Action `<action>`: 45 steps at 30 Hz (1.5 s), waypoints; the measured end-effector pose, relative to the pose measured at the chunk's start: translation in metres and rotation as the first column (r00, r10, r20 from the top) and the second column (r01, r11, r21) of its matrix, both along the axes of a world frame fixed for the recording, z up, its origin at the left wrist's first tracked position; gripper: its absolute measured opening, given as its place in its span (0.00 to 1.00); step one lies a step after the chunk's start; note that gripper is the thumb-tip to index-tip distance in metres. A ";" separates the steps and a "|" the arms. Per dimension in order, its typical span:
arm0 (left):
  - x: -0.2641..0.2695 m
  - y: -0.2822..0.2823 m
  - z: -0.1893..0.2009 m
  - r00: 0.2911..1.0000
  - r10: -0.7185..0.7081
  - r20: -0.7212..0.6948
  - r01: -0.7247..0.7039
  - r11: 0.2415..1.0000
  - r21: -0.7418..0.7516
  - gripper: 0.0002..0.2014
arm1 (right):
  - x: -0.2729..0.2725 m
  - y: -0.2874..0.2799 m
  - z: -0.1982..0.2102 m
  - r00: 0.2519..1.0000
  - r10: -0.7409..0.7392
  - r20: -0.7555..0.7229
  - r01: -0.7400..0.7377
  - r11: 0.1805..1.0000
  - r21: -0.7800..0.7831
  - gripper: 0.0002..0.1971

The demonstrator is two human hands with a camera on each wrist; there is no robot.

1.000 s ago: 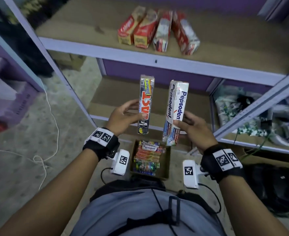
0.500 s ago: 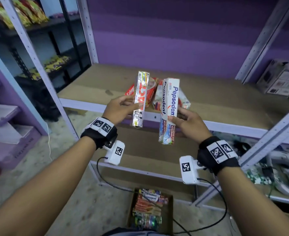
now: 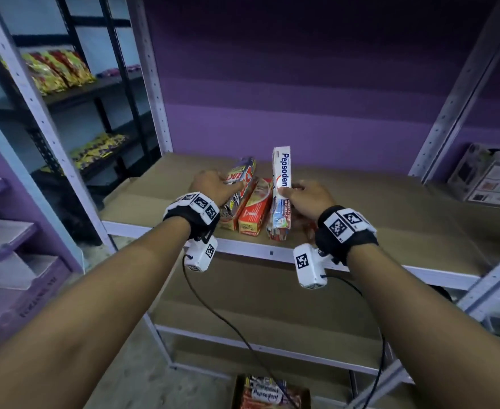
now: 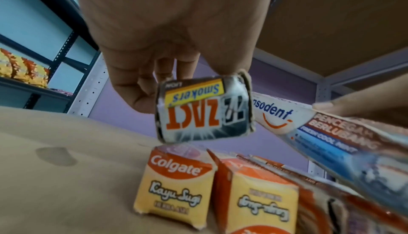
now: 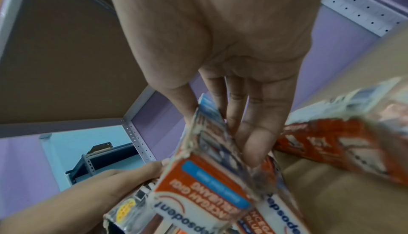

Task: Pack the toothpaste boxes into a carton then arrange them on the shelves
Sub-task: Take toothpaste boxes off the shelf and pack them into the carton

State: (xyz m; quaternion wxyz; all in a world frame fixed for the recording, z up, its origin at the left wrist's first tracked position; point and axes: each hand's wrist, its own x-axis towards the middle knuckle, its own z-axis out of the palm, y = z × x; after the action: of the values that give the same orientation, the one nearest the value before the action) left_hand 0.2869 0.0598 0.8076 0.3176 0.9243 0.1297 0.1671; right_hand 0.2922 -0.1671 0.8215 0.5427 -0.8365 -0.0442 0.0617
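The silver-and-black box (image 4: 204, 109) reads "ZACT" in orange with "Smokers" on a yellow band (upside down from the left wrist). The tall white box (image 3: 282, 184) says "Pepsodent", plus "FRESH COOL MINT". A yellow-ended box lying on the shelf (image 4: 174, 184) reads "Colgate" and, I think, "Kayu Sugi".

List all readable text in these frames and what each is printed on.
"ZACT", "Smokers": end of the Zact box in the left hand.
"Pepsodent": Pepsodent box in the right hand; "FRESH COOL MINT" on its side.
"Colgate", "Kayu Sugi": Colgate box lying on the shelf.
"Pepsodent": box in the carton on the floor.
Finer print: blurred.
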 end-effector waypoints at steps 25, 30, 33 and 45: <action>0.031 0.002 -0.030 1.000 -0.012 0.017 0.012 0.999 0.040 0.14 | 0.037 0.051 -0.003 0.998 -0.015 -0.054 0.003 0.978 -0.207 0.27; 0.028 0.008 -0.028 0.999 -0.055 0.003 0.054 0.997 0.054 0.15 | 0.026 0.057 0.000 0.995 -0.022 -0.101 0.014 0.996 -0.083 0.11; 0.025 0.010 -0.025 0.998 -0.067 -0.011 0.067 0.993 0.096 0.16 | 0.022 0.060 0.003 0.994 0.044 -0.098 -0.052 0.996 -0.071 0.15; -0.014 0.012 0.007 0.948 -0.316 -0.041 0.312 0.896 0.317 0.13 | -0.007 0.017 0.025 0.982 0.188 0.027 -0.168 0.925 -0.342 0.17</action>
State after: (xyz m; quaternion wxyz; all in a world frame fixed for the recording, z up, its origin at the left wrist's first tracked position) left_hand 0.2728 0.0716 0.8149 0.1874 0.9712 -0.0518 0.1378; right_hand 0.2857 -0.1498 0.8468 0.3817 -0.9112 -0.1247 0.0927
